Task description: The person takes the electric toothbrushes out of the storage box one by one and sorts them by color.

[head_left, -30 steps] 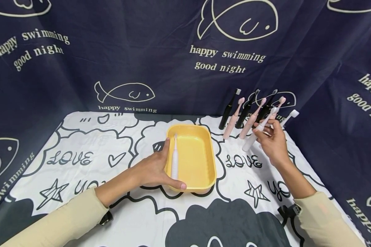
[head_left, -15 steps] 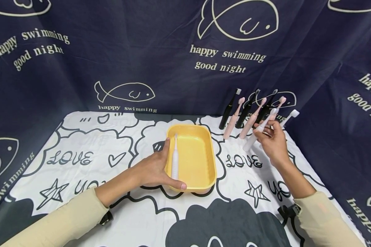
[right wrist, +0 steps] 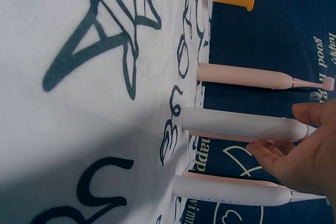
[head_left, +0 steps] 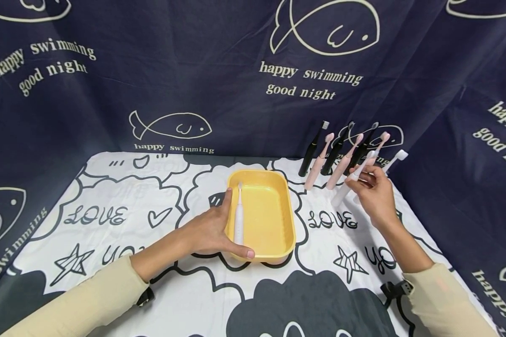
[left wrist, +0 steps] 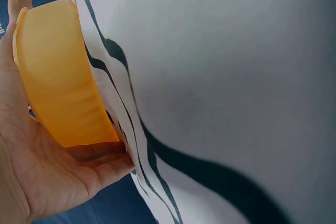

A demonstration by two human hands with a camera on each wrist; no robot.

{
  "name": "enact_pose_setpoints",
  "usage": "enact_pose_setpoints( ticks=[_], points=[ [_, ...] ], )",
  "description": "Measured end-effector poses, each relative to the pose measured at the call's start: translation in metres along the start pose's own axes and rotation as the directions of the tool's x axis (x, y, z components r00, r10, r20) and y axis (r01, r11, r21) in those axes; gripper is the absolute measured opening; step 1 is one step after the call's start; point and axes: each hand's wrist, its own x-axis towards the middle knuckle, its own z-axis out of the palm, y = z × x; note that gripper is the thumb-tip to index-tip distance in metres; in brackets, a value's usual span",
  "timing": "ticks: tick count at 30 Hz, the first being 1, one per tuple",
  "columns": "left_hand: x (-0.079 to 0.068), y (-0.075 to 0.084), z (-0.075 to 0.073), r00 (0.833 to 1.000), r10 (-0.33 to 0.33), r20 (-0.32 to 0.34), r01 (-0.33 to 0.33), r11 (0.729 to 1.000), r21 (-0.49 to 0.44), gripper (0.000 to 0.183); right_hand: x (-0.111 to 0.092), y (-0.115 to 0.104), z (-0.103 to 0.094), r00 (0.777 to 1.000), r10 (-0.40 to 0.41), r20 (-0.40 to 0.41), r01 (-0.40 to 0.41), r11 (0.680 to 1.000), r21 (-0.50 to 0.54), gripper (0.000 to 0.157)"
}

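Observation:
In the head view my left hand (head_left: 211, 229) grips the near left corner of a yellow plastic tray (head_left: 264, 220), its thumb along the near rim. The left wrist view shows its fingers against the tray's outer wall (left wrist: 63, 77). A white electric toothbrush (head_left: 238, 224) lies lengthwise inside, along the tray's left side. On the right, my right hand (head_left: 377, 194) pinches another white electric toothbrush (head_left: 340, 194) near the top of its handle. That brush is upright with its base at the cloth; whether it touches cannot be told. Its handle (right wrist: 241, 123) shows fully in the right wrist view.
Several more electric toothbrushes stand upright around my right hand: black ones (head_left: 309, 157) at the back, pink ones (head_left: 316, 172) before them, and a white one (head_left: 396, 159) partly behind the hand. A patterned white cloth (head_left: 152, 243) covers the table; a dark blue curtain (head_left: 219, 70) hangs behind.
The held toothbrush's head has shifted slightly left and down, and my right hand has moved a little to the right. My left hand and the tray have stayed put.

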Motion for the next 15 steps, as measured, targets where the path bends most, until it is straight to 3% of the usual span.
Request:
enact_pose_setpoints(
  ticks=[9,15],
  points=[
    [0.000,0.001,0.000,1.000,-0.001,0.001,0.001,1.000,0.001,0.176,-0.007,-0.006,-0.003,0.997,0.038,-0.069,-0.041,0.998,-0.038,0.038],
    [0.000,0.001,0.000,1.000,0.004,0.000,-0.004,1.000,-0.006,0.177,-0.012,-0.004,-0.006,0.994,0.043,-0.097,-0.043,0.999,-0.003,0.037]
  ],
)
